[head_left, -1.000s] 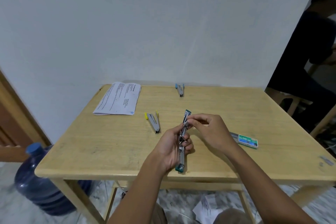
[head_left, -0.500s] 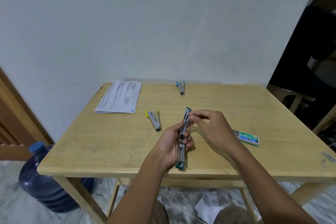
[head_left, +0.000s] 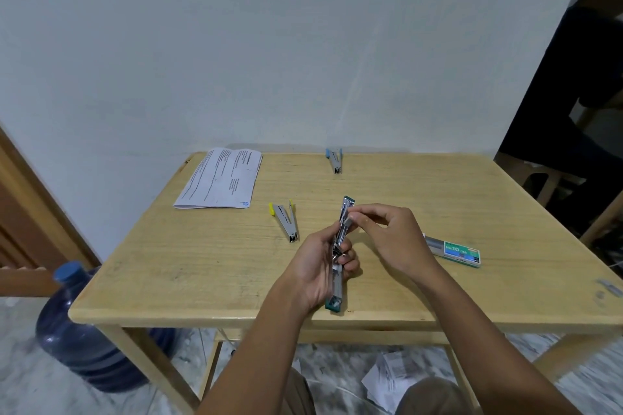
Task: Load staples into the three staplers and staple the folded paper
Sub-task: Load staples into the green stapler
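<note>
Left hand (head_left: 318,266) grips stapler (head_left: 337,290) (right hand (head_left: 391,236) pinches).

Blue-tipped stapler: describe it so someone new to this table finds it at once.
Find the wooden table by the white wall; look along its far edge. The blue-tipped stapler lies there, right of the folded paper. Only it has blue tips; the yellow-tipped stapler lies nearer, the green stapler is held.

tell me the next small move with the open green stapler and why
Probably ease the silvery strip down into the channel of the green stapler. The left hand holds the stapler swung open, and the right hand pinches the strip right against its upper arm, so seating it looks next.
</note>
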`<state>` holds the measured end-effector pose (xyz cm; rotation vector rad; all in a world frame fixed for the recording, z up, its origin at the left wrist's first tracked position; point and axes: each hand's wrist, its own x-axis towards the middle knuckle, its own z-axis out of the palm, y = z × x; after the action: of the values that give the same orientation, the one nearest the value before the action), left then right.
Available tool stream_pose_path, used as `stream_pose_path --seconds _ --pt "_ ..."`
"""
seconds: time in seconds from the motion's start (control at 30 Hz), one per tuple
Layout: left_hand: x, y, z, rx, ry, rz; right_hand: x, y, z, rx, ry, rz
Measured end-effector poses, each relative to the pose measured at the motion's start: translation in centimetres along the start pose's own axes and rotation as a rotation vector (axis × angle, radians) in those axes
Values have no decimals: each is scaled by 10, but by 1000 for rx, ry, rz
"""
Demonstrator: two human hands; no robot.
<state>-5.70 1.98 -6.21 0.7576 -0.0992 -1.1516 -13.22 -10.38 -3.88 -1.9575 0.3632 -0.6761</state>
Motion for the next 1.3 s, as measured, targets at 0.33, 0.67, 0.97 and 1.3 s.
stream_pose_path --seconds 0.33,0.67,0.97,1.3 --pt "4 -1 -4 17 -12 1 -3 8 12 -148 56 -71" --pt "5 1 -5 2 -13 -9 -3 9 19 -86 126 18" --pt "3 2 -3 2 -7 -10 -6 5 21 -157 116 -5" --pt "2 2 -5 24 -115 -14 -27 12 -5 -546 -196 -276"
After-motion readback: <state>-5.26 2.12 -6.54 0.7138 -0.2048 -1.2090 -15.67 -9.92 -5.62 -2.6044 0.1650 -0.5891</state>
